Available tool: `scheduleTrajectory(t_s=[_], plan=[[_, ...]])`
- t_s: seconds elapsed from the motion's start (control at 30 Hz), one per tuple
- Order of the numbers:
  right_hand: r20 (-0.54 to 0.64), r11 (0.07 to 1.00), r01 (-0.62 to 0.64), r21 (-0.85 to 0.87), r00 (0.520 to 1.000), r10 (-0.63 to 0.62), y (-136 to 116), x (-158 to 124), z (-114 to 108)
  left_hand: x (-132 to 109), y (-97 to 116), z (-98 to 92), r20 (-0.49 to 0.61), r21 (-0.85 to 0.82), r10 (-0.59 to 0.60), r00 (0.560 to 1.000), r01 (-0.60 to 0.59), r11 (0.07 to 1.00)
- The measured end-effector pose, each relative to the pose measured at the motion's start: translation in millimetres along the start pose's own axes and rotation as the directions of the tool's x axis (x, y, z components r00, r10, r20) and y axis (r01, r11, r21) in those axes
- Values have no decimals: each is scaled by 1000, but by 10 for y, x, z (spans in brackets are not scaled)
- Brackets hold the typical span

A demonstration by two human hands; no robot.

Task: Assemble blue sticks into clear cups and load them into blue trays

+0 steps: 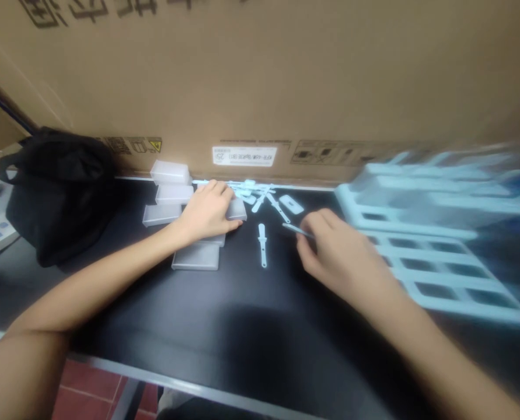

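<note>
- Right hand point(334, 251) pinches a stick point(294, 228) by one end, right of the loose stick point(263, 245) on the bench point(260, 326); keep the pinch light.
- Left hand point(211, 210) partly covers a box point(238, 210); whether it grips, I cannot tell; press gently against sliding.

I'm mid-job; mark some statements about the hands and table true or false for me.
1. The right hand holds a thin blue piece. True.
2. The left hand is at the black bag. False: the left hand is at the pale boxes.
3. A blue stick lies on the table between the hands. True.
4. The tabletop is white. False: it is black.
5. The blue trays are on the right. True.
</note>
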State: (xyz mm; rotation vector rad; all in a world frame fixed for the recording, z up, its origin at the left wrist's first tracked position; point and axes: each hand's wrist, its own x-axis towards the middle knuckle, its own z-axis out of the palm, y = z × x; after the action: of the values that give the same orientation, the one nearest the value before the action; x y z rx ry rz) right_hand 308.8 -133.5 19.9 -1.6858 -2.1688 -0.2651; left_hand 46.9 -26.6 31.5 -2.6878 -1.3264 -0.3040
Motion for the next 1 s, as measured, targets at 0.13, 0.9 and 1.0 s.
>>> scheduleTrajectory(t_s=[0.13,0.9,1.0], plan=[[-57,946,-18,325,998,39,-2,16,-36,-86,210,-78,-164,-293,-21,986,-28,956],[360,216,-344,914,932,-39,-167,66,-342,-545,810,317,-562,-442,161,812,-459,770],[491,198,-461,865,859,-146,-192,48,-312,-568,801,338,-547,-425,174,819,-451,785]])
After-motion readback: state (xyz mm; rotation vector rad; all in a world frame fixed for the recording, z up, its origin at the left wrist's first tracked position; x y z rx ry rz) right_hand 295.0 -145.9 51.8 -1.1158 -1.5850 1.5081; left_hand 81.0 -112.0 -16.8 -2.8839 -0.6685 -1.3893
